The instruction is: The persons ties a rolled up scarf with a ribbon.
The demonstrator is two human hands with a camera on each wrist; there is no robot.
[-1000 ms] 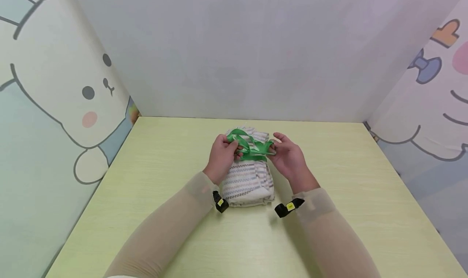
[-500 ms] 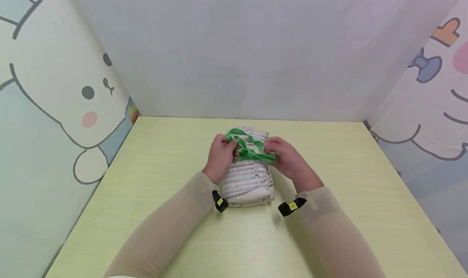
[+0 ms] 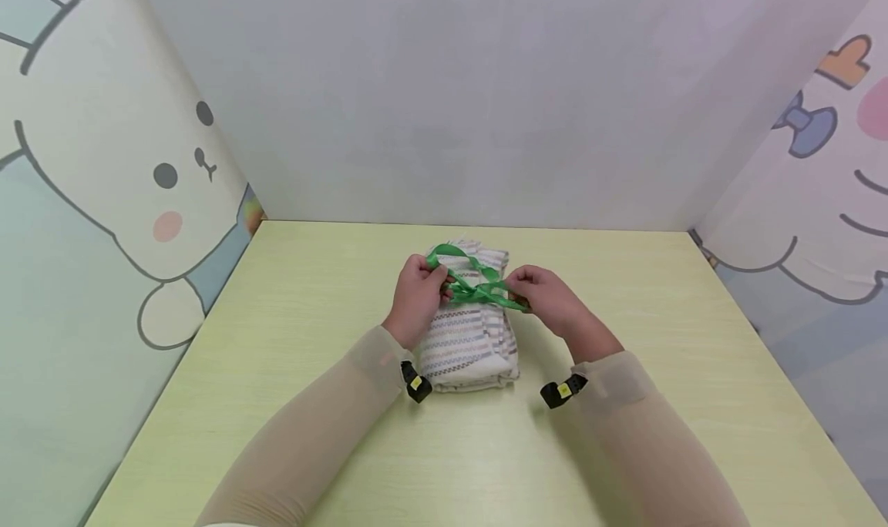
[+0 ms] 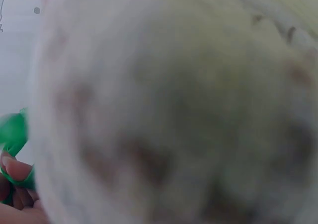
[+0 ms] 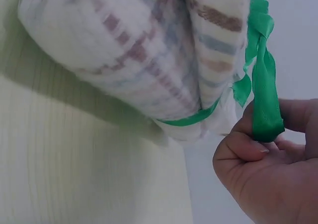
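A folded white cloth with striped patterning lies on the table, bound across its far half by a green ribbon. The ribbon is crossed at a knot on top, and a loose loop of it arches toward the back. My left hand pinches ribbon between thumb and fingers at the cloth's left side. At the right side, my right hand grips a loop of ribbon drawn out from the knot. The right wrist view shows that loop over the curled fingers. Blurred cloth fills most of the left wrist view.
The pale yellow table extends around the cloth. A plain light wall stands behind it, with cartoon-printed panels on the left and right. A black wrist camera sits at each cuff.
My right hand has closed its fingers on the ribbon and moved slightly right, pulling the loop outward and tightening the knot area. The left hand has stayed nearly still.
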